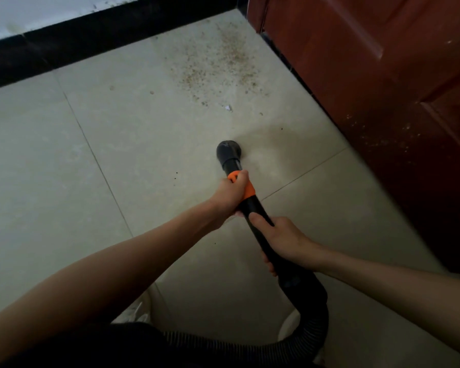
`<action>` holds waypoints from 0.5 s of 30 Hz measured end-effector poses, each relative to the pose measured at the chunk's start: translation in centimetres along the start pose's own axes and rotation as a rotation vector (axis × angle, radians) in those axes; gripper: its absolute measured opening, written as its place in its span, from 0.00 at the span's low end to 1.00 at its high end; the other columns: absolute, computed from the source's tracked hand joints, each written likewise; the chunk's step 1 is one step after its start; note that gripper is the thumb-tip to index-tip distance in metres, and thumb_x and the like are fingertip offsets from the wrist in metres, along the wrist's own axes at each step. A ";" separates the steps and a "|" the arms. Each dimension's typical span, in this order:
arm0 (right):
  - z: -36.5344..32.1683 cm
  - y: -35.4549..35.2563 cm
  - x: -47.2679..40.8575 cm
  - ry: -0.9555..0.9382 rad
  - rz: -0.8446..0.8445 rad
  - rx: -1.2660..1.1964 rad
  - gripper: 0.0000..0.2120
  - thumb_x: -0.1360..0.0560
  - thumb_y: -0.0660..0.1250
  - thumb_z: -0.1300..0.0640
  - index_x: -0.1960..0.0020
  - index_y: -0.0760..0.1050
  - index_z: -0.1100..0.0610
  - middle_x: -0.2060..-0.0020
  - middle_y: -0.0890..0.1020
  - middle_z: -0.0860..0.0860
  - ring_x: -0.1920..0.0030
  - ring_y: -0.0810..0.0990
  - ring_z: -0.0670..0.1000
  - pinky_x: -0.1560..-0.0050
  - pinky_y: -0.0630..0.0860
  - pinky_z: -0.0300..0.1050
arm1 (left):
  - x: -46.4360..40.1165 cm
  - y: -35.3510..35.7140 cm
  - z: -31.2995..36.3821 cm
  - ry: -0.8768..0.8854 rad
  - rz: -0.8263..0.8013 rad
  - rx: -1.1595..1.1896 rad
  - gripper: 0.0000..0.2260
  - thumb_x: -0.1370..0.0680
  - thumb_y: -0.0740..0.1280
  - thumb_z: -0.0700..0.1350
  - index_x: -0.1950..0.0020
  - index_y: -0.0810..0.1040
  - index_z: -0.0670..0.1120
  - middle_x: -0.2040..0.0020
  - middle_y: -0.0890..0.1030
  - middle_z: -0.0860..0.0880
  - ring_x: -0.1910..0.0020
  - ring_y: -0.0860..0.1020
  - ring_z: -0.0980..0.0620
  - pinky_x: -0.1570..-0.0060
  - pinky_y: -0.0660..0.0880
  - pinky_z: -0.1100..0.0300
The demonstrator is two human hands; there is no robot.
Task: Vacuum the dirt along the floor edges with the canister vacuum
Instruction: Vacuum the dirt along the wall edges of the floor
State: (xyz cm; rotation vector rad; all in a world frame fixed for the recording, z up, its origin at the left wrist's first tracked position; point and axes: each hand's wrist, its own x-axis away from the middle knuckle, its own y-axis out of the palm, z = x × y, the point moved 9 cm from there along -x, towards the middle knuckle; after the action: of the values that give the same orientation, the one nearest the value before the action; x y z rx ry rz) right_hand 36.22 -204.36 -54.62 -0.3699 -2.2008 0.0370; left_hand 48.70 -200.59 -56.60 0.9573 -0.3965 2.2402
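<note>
Nearest the camera, a ribbed black hose [314, 325] curls along the bottom edge and rises into a black wand [258, 216]. The right hand [282, 240] wraps the wand low down, thumb laid along its top and fingers curled underneath. Further up, the left hand [233, 193] grips the orange collar [246, 187], fingers closed round it. Beyond the collar the wand ends in a round dark nozzle [229, 150], tipped toward the pale tiled floor [64, 168]; whether it touches the tile cannot be told. A few dark specks lie just left of the nozzle. Past it sits a small white scrap [228, 107], then a wide scatter of brown dirt [218, 67] spreading into the far corner. A black skirting [77, 46] runs along the back wall, and a reddish-brown door [383, 75] closes the right side, its lower panel speckled with dust.
</note>
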 end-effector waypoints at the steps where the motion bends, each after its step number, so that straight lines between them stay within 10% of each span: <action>1: -0.4 0.7 -0.2 0.007 -0.034 0.014 0.22 0.22 0.60 0.40 0.60 0.68 0.59 0.81 0.74 0.51 0.82 0.73 0.51 0.80 0.70 0.40 | 0.2 -1.2 -0.3 -0.006 0.047 0.031 0.15 0.19 0.57 0.53 0.46 0.69 0.41 0.61 0.72 0.46 0.68 0.74 0.50 0.76 0.70 0.64; 7: -2.0 5.4 -0.1 0.039 -0.306 0.171 0.24 0.20 0.58 0.40 0.61 0.67 0.60 0.81 0.74 0.51 0.81 0.73 0.50 0.79 0.71 0.38 | 3.5 -7.5 -4.5 -0.091 0.326 0.308 0.10 0.22 0.59 0.54 0.56 0.66 0.49 0.55 0.72 0.46 0.56 0.76 0.47 0.59 0.77 0.54; 15: -1.0 3.9 0.6 0.032 -0.228 0.094 0.22 0.21 0.59 0.40 0.60 0.67 0.59 0.79 0.74 0.51 0.81 0.73 0.51 0.78 0.71 0.39 | 3.0 -5.1 -3.9 -0.073 0.219 0.353 0.18 0.21 0.60 0.54 0.39 0.66 0.42 0.54 0.72 0.46 0.61 0.75 0.49 0.66 0.74 0.57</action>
State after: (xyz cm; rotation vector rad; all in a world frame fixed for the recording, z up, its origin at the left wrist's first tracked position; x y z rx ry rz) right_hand 37.64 -200.61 -54.18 -0.0654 -2.1872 0.0098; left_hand 48.53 -193.49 -56.98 1.2300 -0.1421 2.5331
